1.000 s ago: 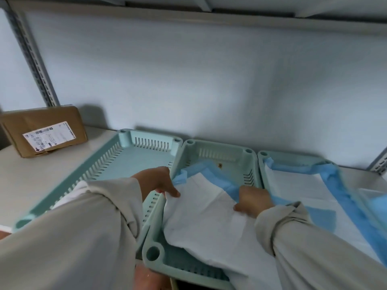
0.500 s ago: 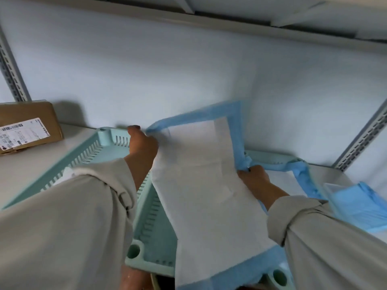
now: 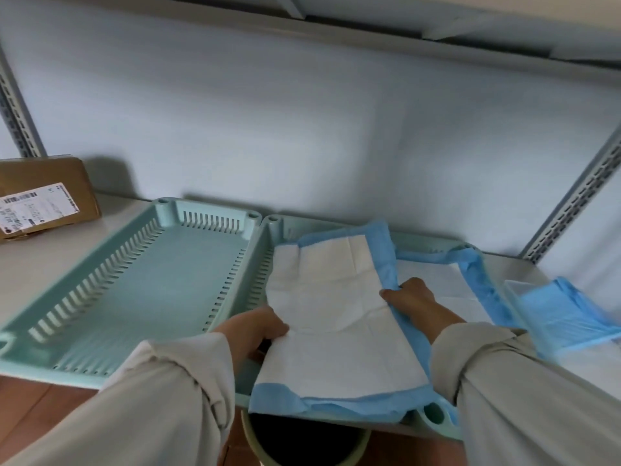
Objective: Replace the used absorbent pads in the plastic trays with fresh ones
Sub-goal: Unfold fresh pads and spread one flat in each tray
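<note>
Blue-bordered white absorbent pad (image 3: 339, 317) spread over the middle tray (image 3: 268, 250), white side up, rumpled, with its near blue edge hanging over the tray's front rim. Held at both sides: left hand (image 3: 258, 327) gripping the pad's left edge, fingers curled round it with the thumb on top; right hand (image 3: 411, 297) pinching the right blue border, fingers closed on a bunched fold. Both arms in pale beige sleeves (image 3: 161, 391).

Mint-green plastic, slotted along the walls, for the left tray (image 3: 141, 284), touching the middle one side by side on the white shelf (image 3: 40, 260), with no pad inside. Further right, a third tray (image 3: 465, 245), mostly hidden, lined with another pad (image 3: 450, 280), its blue margin crumpled up against the far and right walls. Right of that, a clear packet of folded blue pads (image 3: 557, 314) lying on the shelf.

Brown cardboard parcel (image 3: 43, 196) with a white printed label at the far left, near the pale wall (image 3: 302, 129). Slotted metal uprights (image 3: 578, 193) at either side, another shelf overhead. Below the shelf's front edge, the round rim of a bin (image 3: 302, 445) with a dark inside, over a reddish floor (image 3: 30, 401).
</note>
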Available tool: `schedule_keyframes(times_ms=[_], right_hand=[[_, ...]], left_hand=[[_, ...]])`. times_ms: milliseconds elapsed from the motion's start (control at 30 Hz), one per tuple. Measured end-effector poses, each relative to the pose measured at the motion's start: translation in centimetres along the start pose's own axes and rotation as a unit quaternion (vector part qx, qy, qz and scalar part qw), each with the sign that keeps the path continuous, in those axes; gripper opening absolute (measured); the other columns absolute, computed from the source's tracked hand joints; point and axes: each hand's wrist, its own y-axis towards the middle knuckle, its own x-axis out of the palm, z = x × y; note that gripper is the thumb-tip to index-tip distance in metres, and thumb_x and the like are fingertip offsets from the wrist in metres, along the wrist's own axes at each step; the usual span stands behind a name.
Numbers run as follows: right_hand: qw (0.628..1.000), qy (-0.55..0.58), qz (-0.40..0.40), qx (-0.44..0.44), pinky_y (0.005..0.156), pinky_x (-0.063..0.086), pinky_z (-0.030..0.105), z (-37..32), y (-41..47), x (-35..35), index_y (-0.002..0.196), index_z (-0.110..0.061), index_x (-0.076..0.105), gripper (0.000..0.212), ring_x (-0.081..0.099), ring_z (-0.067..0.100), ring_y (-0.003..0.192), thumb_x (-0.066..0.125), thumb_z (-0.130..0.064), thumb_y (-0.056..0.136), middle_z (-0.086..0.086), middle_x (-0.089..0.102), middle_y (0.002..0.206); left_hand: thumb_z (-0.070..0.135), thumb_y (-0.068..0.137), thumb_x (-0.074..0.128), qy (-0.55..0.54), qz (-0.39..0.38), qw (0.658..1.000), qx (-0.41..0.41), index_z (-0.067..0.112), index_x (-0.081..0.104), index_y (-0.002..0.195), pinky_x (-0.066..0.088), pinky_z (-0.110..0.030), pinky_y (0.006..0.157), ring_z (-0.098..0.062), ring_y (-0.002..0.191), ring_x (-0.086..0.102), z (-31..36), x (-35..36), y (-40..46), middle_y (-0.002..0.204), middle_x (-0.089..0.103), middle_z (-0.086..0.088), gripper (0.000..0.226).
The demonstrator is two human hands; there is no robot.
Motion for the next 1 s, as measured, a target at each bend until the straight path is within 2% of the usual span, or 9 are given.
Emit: schedule_keyframes(times_ms=[100, 200, 367, 467, 600, 667, 733, 833, 1000], right_hand=[[0.999, -0.023, 0.033, -0.002, 0.063, 0.037, 0.027, 0.7, -0.1, -0.4, 0.084, -0.004, 0.052, 0.021, 0.052, 0.021, 0.069, 0.064, -0.021, 0.084, 0.006, 0.053, 0.078], [0.995, 0.008, 0.092, -0.029, 0.063, 0.036, 0.028, 1.3, -0.1, -0.7, 0.073, -0.006, 0.051, 0.023, 0.057, 0.029, 0.077, 0.058, -0.022, 0.088, 0.005, 0.052, 0.069], [0.995, 0.048, -0.075, 0.037, 0.074, 0.045, 0.033, 0.0, -1.3, -0.6, 0.116, 0.000, 0.047, 0.048, 0.055, 0.028, 0.098, 0.068, -0.018, 0.078, 0.014, 0.055, 0.111], [0.987, -0.032, -0.146, 0.059, 0.078, 0.046, 0.035, -0.3, -2.1, -0.7, 0.117, -0.005, 0.040, 0.053, 0.052, 0.029, 0.103, 0.073, -0.009, 0.075, 0.014, 0.050, 0.114], [0.999, -0.008, 0.031, -0.038, 0.073, 0.043, 0.033, 0.8, -2.5, 0.3, 0.093, 0.001, 0.055, 0.024, 0.055, 0.028, 0.086, 0.071, -0.007, 0.077, 0.013, 0.053, 0.089], [0.999, 0.031, 0.007, -0.040, 0.077, 0.043, 0.033, 0.7, -3.0, 0.7, 0.100, -0.001, 0.055, 0.028, 0.056, 0.029, 0.092, 0.071, -0.015, 0.080, 0.014, 0.057, 0.099], [0.993, 0.070, -0.096, 0.009, 0.091, 0.043, 0.035, 0.3, -3.5, 1.3, 0.128, 0.001, 0.045, 0.054, 0.053, 0.030, 0.114, 0.069, -0.020, 0.085, 0.015, 0.052, 0.126], [0.985, -0.061, -0.160, 0.037, 0.099, 0.038, 0.033, -0.1, -4.4, 1.9, 0.140, 0.000, 0.030, 0.065, 0.043, 0.029, 0.128, 0.065, -0.015, 0.088, 0.014, 0.040, 0.142], [0.993, -0.111, 0.005, -0.048, 0.082, 0.039, 0.030, 0.0, -4.5, 2.5, 0.117, 0.003, 0.048, 0.042, 0.054, 0.033, 0.112, 0.066, -0.019, 0.086, 0.019, 0.055, 0.121]], left_hand=[[0.021, 0.096, 0.052, 0.029, 0.006, 1.000, 0.005, -0.001, 0.036, 0.139, 0.039, -0.039, 0.108, -0.029, 0.128, 0.047, -0.3, 0.5, 0.1, 0.141, 0.045, -0.015, 0.051], [0.022, 0.092, 0.059, 0.013, 0.000, 1.000, -0.002, 0.000, 0.039, 0.137, 0.041, -0.041, 0.106, -0.030, 0.126, 0.049, -0.5, 1.0, 0.0, 0.138, 0.048, -0.016, 0.054], [0.014, 0.095, 0.050, 0.035, 0.091, 0.993, 0.064, -0.002, 0.044, 0.131, 0.040, -0.032, 0.101, -0.030, 0.125, 0.048, -0.6, 1.3, -0.3, 0.136, 0.048, -0.017, 0.039], [0.013, 0.096, 0.045, 0.047, 0.188, 0.972, 0.135, 0.003, 0.048, 0.127, 0.040, -0.036, 0.099, -0.033, 0.121, 0.051, -0.5, 0.9, -0.6, 0.131, 0.054, -0.018, 0.033], [0.021, 0.100, 0.039, 0.060, 0.279, 0.940, 0.186, 0.010, 0.040, 0.125, 0.045, -0.041, 0.091, -0.035, 0.111, 0.057, -0.3, -0.7, -1.0, 0.124, 0.058, -0.017, 0.028], [0.022, 0.099, 0.039, 0.099, 0.245, 0.951, 0.159, 0.010, 0.033, 0.132, 0.043, -0.042, 0.095, -0.036, 0.116, 0.054, -0.7, -1.5, -0.8, 0.130, 0.054, -0.018, 0.036], [0.020, 0.098, 0.041, 0.153, 0.155, 0.970, 0.107, 0.008, 0.013, 0.147, 0.036, -0.040, 0.105, -0.035, 0.127, 0.046, -1.5, -1.7, -0.1, 0.142, 0.042, -0.020, 0.057], [0.010, 0.097, 0.038, 0.202, 0.069, 0.974, 0.080, 0.022, -0.014, 0.150, 0.036, -0.035, 0.109, -0.030, 0.120, 0.051, -2.4, -1.3, 0.0, 0.144, 0.040, -0.019, 0.075], [0.002, 0.095, 0.036, 0.242, 0.183, 0.940, 0.157, 0.025, 0.038, 0.143, 0.039, -0.032, 0.104, -0.026, 0.125, 0.049, -2.7, -0.8, -0.4, 0.143, 0.044, -0.009, 0.053]])
